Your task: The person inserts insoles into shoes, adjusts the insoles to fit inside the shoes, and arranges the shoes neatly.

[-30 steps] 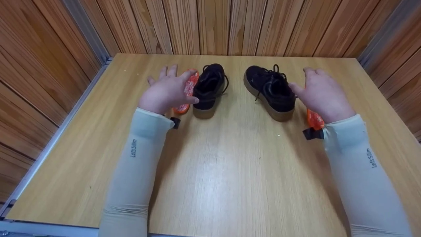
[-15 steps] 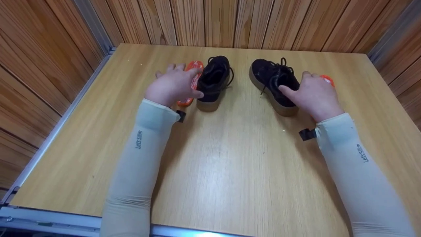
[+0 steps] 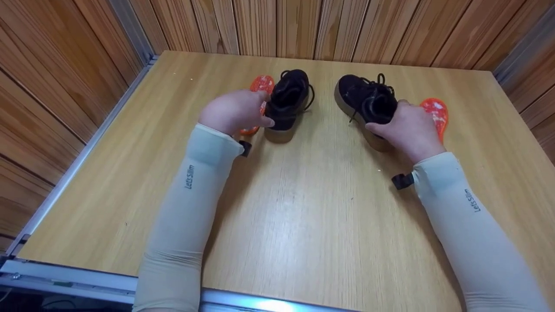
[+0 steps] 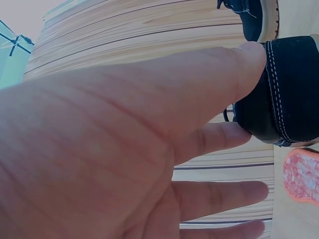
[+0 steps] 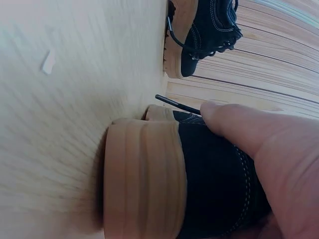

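Two black lace-up shoes with tan soles stand apart on the table. At the left shoe (image 3: 286, 104), my left hand (image 3: 236, 110) comes in from the left side. Its thumb and index fingertips are right at the heel collar, and the other fingers reach out straight in the left wrist view. My right hand (image 3: 409, 128) grips the right shoe (image 3: 362, 99) by the heel, thumb (image 5: 219, 115) on one side and fingers round the other, partly hidden. Beside the left shoe lies an orange-red patterned insole (image 3: 262, 82), partly covered by my left hand. Another insole (image 3: 437, 110) lies right of the right hand.
A wooden table (image 3: 277, 216) bears all of these, with a wood-panel wall (image 3: 299, 26) close behind the shoes. Metal frame rails (image 3: 78, 275) run along its left and front edges. Loose laces (image 3: 381, 80) stick out from the right shoe.
Both hands have come inward to the shoe heels. The left fingers have drawn closer together at the left shoe, and the right hand has taken hold of the right shoe. The head view has shifted slightly.
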The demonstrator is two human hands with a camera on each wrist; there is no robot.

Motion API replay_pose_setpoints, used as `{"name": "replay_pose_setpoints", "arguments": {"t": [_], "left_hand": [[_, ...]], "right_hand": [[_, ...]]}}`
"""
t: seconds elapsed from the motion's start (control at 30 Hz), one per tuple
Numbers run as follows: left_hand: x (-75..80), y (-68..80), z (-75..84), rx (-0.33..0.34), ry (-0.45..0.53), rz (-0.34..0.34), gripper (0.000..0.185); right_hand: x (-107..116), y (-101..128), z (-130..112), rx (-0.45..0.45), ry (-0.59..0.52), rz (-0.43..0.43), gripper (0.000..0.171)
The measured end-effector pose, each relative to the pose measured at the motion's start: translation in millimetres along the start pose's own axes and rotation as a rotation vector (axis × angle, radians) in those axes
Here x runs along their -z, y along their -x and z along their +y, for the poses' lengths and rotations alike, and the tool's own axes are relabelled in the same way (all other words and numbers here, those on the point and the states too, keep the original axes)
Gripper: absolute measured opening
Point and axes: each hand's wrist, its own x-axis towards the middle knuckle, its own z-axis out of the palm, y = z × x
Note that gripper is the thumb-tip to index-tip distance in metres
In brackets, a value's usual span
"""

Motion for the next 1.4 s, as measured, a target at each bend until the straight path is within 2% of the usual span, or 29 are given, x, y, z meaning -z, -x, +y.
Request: {"name": "replay_pose_setpoints", "arguments": {"t": [0.2,0.4,0.73,1.0,1.07,1.2,1.4], "left_hand": [[4.4,0.2,9.1,0.022,-0.007,-0.017,0.085],[3.8,-0.8,10.4,0.017,-0.02,-0.034,0.086],[1.6,-3.6,8.5,0.01,-0.013,-0.038,0.088],[1.0,-4.0,3.3,-0.028,-0.03,-0.012,0.087],[-0.5,-4.8,2.0,-0.046,-0.028,-0.003,0.086],[-3.4,-6.6,0.8,-0.067,-0.027,0.01,0.086],[-0.7,-6.2,1.7,-0.05,-0.027,0.006,0.087]], "right_hand": [[3,-1,6,-0.046,-0.034,-0.016,0.098],[4,-3,11,-0.055,-0.083,-0.064,0.098],[14,-2,18,-0.041,-0.022,-0.1,0.087],[7,-6,6,-0.041,0.039,-0.009,0.121],[5,-7,6,-0.05,0.041,0.006,0.119],[3,-9,10,-0.049,0.034,0.022,0.103],[6,-11,12,-0.054,0.019,0.017,0.092]]}}
